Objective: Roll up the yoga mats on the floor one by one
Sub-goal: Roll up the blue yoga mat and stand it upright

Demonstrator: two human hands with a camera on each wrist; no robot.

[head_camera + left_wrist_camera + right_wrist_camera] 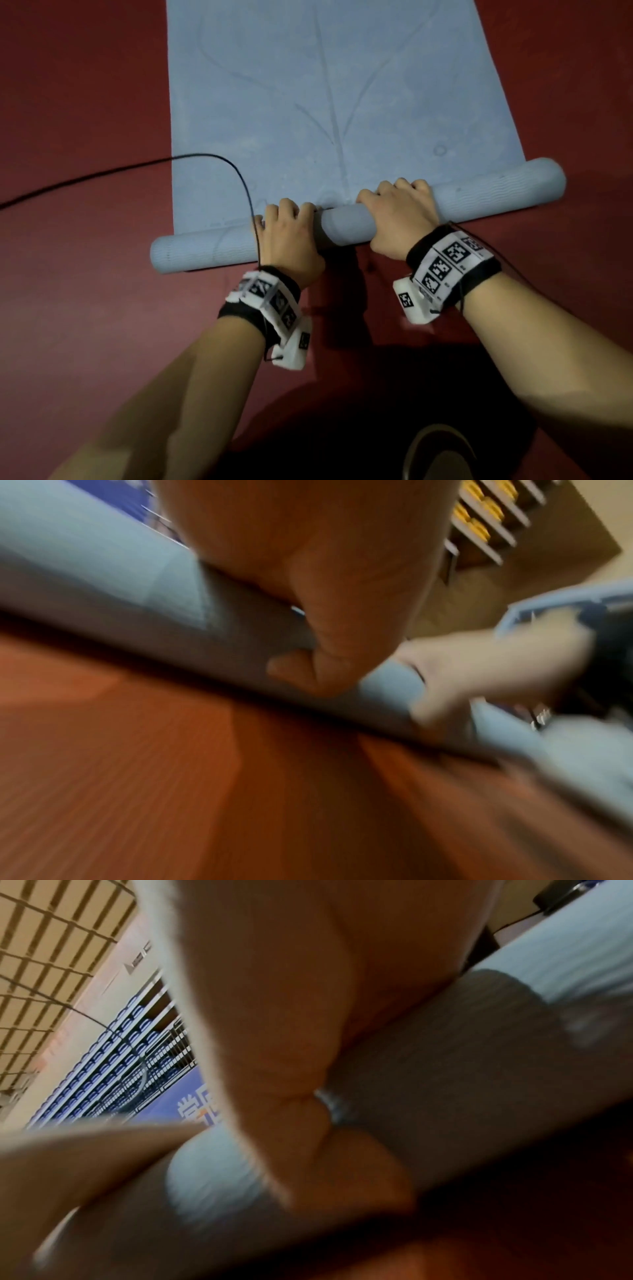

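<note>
Blue mat (342,85) lies on the red floor (85,102), stretching toward 12 o'clock, near end rolled. Left hand (287,236) and right hand (399,219) both curl around the roll (346,224).

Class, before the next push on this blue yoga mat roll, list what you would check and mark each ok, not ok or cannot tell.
1. Left hand grips the roll: ok.
2. Right hand grips the roll: ok.
3. Hands placed evenly along the roll: not ok, both sit near the middle and the ends are unheld.
4. Roll square to the flat mat: not ok, its right end lies further ahead than its left.
5. Black cable off the mat: not ok, it loops across the mat's left part.
6. Roll wound tight: cannot tell.
</note>
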